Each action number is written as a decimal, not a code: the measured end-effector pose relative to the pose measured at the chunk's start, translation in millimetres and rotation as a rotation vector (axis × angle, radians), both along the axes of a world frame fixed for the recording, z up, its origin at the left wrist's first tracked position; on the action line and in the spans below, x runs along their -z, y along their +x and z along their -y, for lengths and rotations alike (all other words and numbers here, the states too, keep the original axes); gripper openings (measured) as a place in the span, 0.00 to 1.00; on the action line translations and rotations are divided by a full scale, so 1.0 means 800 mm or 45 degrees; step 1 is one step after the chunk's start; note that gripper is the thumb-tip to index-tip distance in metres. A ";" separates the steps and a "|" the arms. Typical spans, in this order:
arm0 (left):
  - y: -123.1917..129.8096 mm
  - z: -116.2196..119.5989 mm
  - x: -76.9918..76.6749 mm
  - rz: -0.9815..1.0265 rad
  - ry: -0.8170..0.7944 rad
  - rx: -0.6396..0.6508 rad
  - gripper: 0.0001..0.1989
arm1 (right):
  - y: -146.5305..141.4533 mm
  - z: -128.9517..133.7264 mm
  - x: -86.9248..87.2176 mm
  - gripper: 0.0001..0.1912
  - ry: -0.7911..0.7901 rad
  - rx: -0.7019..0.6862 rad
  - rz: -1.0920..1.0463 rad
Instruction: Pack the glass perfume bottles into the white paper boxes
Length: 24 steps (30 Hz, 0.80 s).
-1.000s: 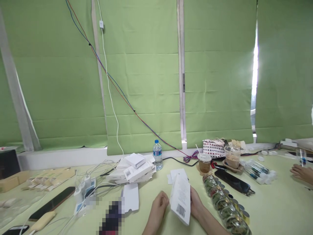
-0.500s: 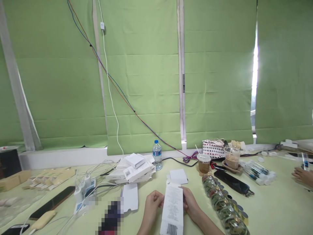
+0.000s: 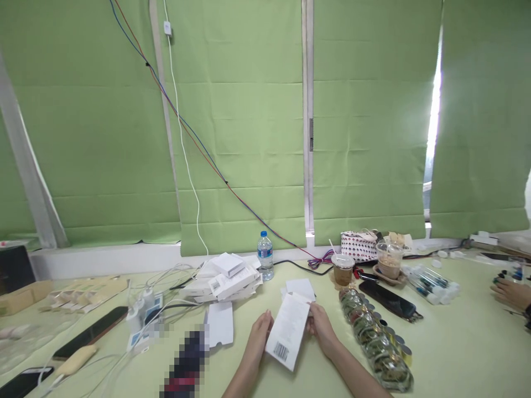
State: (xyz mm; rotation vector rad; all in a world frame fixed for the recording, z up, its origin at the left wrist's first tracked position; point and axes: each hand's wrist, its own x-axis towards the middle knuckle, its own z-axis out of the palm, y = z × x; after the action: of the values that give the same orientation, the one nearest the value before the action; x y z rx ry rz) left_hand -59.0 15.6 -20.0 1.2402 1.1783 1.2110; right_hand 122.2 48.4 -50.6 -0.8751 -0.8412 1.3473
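Note:
A white carton (image 3: 289, 330) with fine print and a barcode is held tilted over the table, between my two hands. My right hand (image 3: 322, 330) pinches its upper right edge between thumb and fingers. Along the left edge, the fingers of my left hand (image 3: 259, 335) are closed against the carton, their tips partly hidden. Just behind the carton lies a white card piece (image 3: 302, 287). To the left of my left hand is a flat white carton piece (image 3: 220, 324), and beyond it a heap of white cartons (image 3: 236, 283).
A water bottle (image 3: 265, 257) stands behind the heap. On the right are a row of wrapped round packs (image 3: 373, 342), an iced drink (image 3: 343, 270), a black case (image 3: 390, 300) and clear tubes (image 3: 431, 283). Cables and phones (image 3: 91, 333) lie left. Another person's hand (image 3: 512, 292) is far right.
The carton has turned, its lower end swinging left and rising away from the table's near edge. My hands have stayed at its sides. The camera view has shifted slightly.

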 end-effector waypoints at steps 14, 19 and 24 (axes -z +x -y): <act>0.005 0.025 -0.037 0.074 0.148 0.383 0.35 | -0.014 0.009 -0.011 0.22 0.061 -0.138 -0.051; 0.001 0.016 -0.027 -0.023 0.156 0.339 0.31 | -0.020 0.016 -0.023 0.25 0.040 -0.143 -0.130; 0.001 0.019 -0.027 0.030 0.146 0.355 0.30 | -0.020 0.025 -0.029 0.21 -0.014 -0.240 -0.207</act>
State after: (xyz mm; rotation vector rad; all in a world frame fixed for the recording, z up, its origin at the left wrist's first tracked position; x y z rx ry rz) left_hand -58.3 0.6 1.4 1.4197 0.8937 1.0923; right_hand 106.0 28.8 -27.2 -0.6970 -0.8046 1.5667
